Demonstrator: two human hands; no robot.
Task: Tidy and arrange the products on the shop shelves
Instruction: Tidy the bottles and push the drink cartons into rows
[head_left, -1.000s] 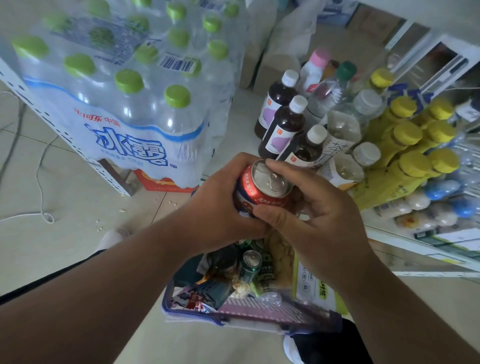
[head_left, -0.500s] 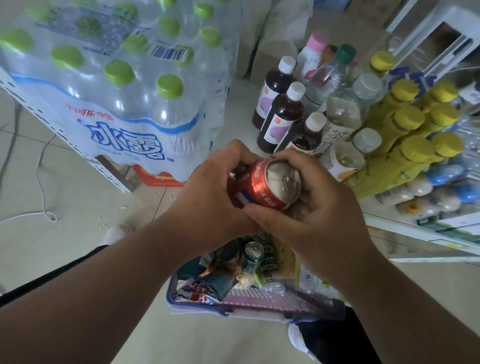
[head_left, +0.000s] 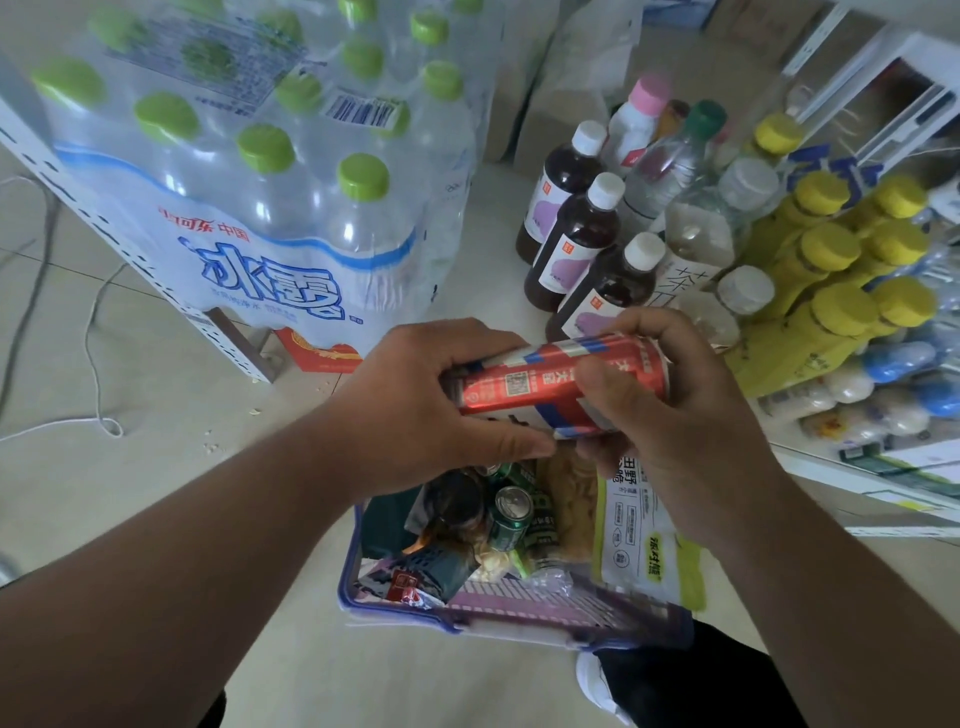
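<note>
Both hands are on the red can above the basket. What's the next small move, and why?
Probably carry the red can right toward the low shelf of bottles. It lies sideways in the grip of both the left hand and right hand, clear above the basket, so turn it upright first; no free slot is visible yet.

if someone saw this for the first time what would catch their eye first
Dead centre, the left hand and right hand grip a red can lying sideways above a purple basket of snacks. Upper left stands a shrink-wrapped pack of green-capped water bottles; at right, a cluster of yellow-capped bottles.
</note>
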